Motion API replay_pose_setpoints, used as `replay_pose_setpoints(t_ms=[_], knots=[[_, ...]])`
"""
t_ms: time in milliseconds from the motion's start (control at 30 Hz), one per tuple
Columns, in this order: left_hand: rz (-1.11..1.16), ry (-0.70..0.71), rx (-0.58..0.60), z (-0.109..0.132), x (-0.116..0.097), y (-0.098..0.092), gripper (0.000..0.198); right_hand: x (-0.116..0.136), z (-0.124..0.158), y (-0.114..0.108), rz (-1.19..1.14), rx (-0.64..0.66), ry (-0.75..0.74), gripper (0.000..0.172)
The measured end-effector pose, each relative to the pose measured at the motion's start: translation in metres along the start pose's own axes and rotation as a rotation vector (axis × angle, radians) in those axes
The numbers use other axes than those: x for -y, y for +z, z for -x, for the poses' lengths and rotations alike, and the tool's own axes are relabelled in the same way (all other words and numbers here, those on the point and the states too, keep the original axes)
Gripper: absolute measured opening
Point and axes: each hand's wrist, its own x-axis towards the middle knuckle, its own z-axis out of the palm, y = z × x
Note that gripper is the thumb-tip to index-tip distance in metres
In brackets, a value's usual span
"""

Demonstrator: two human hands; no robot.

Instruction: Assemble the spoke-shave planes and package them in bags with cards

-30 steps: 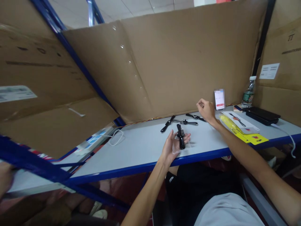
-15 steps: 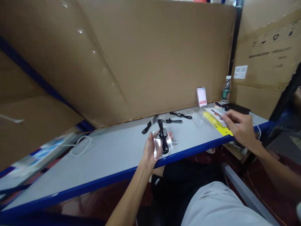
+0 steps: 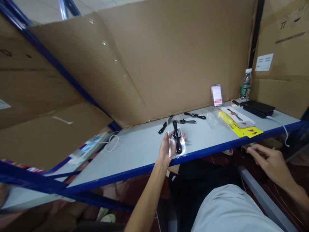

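My left hand [image 3: 164, 147] is palm up, softly bent around a clear plastic tray [image 3: 171, 147]. The black tool [image 3: 179, 146] sits in it, between nine and ten o'clock from my right hand [image 3: 270, 161]. That hand is half curled and empty, past the edge of the grey table [image 3: 135, 156]. From my left hand, three more black tools [image 3: 190, 121] lie between twelve and two, a bottle [image 3: 245, 90] stands at two, and a white cable [image 3: 111, 149] lies at nine. A big cardboard wall [image 3: 183, 61] stands at twelve, with a blue post [image 3: 63, 72] at ten.
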Motion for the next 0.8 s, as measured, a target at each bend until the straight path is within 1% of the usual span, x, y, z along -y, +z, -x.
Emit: replay_pose_setpoints(t_ms=[100, 167, 267, 400, 500, 633, 700, 800], knots=[[-0.021, 0.017, -0.023, 0.002, 0.001, 0.003, 0.033, 0.009, -0.001, 0.014, -0.013, 0.169, -0.074, 0.035], [-0.024, 0.000, -0.040, 0.003, 0.001, 0.004, 0.033, 0.014, 0.000, 0.021, -0.014, 0.270, -0.087, 0.037], [0.017, -0.050, -0.047, 0.004, 0.000, 0.003, 0.039, 0.018, 0.003, 0.028, -0.028, 0.381, -0.072, 0.036], [0.109, -0.032, -0.010, 0.006, -0.003, -0.003, 0.047, 0.020, 0.009, 0.028, -0.043, 0.494, -0.062, 0.033], [0.137, -0.028, 0.006, 0.008, -0.006, -0.007, 0.046, 0.022, 0.011, 0.025, -0.029, 0.515, -0.052, 0.030], [0.160, -0.036, 0.022, 0.007, -0.008, -0.015, 0.044, 0.026, 0.006, 0.024, 0.023, 0.468, -0.044, 0.028], [0.163, -0.046, 0.022, 0.006, -0.008, -0.019, 0.042, 0.029, 0.002, 0.024, 0.062, 0.445, -0.065, 0.027], [0.170, -0.017, 0.029, 0.005, -0.007, -0.022, 0.038, 0.039, -0.004, 0.022, 0.129, 0.424, -0.103, 0.025]])
